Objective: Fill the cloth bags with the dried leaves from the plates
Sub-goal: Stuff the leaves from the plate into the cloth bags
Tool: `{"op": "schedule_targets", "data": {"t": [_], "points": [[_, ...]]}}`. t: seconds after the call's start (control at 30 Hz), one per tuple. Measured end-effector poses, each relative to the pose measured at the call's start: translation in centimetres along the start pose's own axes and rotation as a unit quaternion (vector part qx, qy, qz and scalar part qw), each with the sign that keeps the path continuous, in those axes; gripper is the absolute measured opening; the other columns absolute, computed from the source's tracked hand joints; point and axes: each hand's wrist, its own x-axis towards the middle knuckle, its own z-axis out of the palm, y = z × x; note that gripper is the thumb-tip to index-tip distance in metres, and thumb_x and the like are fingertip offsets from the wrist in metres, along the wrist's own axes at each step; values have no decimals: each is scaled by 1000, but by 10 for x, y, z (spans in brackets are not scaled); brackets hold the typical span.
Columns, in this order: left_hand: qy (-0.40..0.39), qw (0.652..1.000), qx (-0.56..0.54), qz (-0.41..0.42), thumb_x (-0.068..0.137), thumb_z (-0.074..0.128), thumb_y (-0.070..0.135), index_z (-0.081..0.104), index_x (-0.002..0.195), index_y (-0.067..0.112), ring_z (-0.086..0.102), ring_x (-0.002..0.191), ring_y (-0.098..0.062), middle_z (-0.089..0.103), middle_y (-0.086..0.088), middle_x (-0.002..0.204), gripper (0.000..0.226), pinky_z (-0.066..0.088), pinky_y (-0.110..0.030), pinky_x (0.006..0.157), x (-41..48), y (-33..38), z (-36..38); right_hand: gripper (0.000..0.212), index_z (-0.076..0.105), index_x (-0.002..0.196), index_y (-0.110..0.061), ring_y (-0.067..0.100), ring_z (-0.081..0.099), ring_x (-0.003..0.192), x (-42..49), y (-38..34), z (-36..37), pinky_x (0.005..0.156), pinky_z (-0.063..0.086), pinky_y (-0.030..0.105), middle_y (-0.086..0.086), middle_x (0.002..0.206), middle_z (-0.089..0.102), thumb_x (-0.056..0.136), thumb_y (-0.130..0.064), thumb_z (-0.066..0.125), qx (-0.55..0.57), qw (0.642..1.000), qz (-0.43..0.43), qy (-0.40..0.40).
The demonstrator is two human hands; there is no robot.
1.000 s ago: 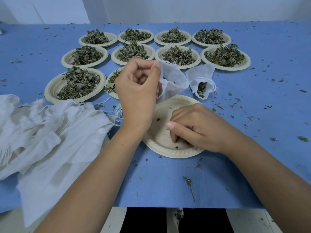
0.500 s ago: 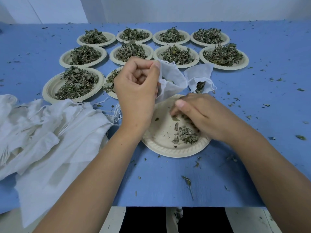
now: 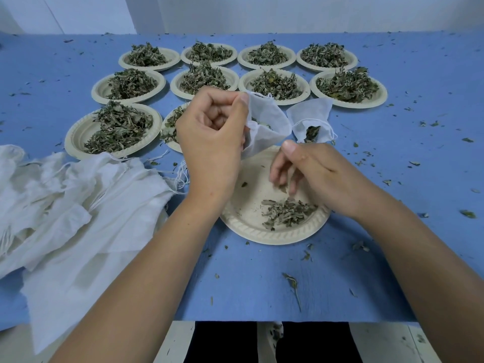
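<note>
Head view: left hand (image 3: 209,142) pinched bag (image 3: 267,121) rim, bag at 12 o'clock of plate (image 3: 243,213). Right hand (image 3: 314,176) over plate, fingers curled down; could not tell grip. Leaves (image 3: 288,212) lay at plate's 5 o'clock.

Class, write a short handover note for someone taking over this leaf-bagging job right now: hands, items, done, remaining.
Left hand: grips a small white cloth bag by its mouth, over the near pale paper plate.
Right hand: over that plate, fingers curled downward; unclear whether they hold leaves.
Done: a second white cloth bag, leaves showing at its mouth, lies behind on the blue table.
Left: the small pile of dried leaves on the near plate, ten full plates beyond, heap of white cloth bags at left.
</note>
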Motion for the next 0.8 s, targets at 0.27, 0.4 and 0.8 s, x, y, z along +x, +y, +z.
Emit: {"op": "schedule_targets", "data": {"t": [0.27, 0.4, 0.8], "points": [[-5, 1000, 6, -2, 92, 62, 3, 59, 75, 12, 47, 40, -7, 54, 9, 52, 19, 39, -20, 43, 0, 1, 0, 54, 73, 93, -9, 6, 64, 93, -1, -5, 9, 86, 46, 23, -3, 96, 71, 98, -37, 27, -77, 986, -54, -138], [-8, 1000, 3, -1, 91, 62, 3, 59, 75, 10, 47, 40, -8, 53, 6, 52, 18, 39, -20, 43, -1, 1, 0, 56, 71, 75, -12, 8, 63, 74, 0, -2, -5, 75, 49, 26, -3, 75, 69, 97, -38, 27, -92, 994, -59, -21], [-10, 1000, 2, 4, 91, 62, 3, 59, 75, 11, 47, 40, -8, 54, 4, 53, 18, 38, -19, 43, -1, 0, 0, 71, 60, 65, 2, 27, 61, 48, -3, -3, -16, 54, 51, 29, 16, 60, 64, 91, -56, 29, -8, 995, 43, -94]]}}
